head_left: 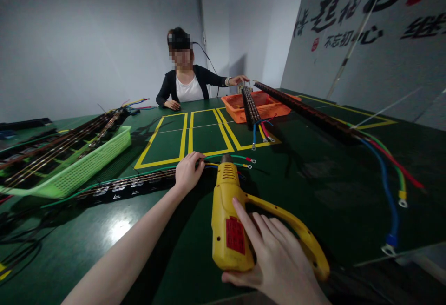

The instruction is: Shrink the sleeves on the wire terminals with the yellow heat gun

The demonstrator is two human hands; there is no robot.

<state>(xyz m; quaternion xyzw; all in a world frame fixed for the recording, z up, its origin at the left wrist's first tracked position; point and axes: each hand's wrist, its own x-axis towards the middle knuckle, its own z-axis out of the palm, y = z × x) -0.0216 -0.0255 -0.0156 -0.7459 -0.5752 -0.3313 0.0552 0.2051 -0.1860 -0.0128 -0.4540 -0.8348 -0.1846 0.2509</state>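
A yellow heat gun [225,221] with a red label lies under my right hand [278,249]. That hand is closed on its body, thumb low at the rear and index finger stretched along the top. The nozzle [226,158] points away from me at wire leads. My left hand [188,172] is closed round the end of a long dark terminal strip [135,184], where the leads come out. Its fingertips are partly hidden. Beyond them stick out a green wire [233,158] and a yellow wire [240,165] with ring terminals; a blue wire shows partly behind the nozzle.
A green basket [83,168] full of similar strips stands at left. An orange basket [233,109] carries a strip [249,102]; another strip [306,109] with loose leads reaches right. Across the table a person [188,82] has one hand [239,80] by the orange basket.
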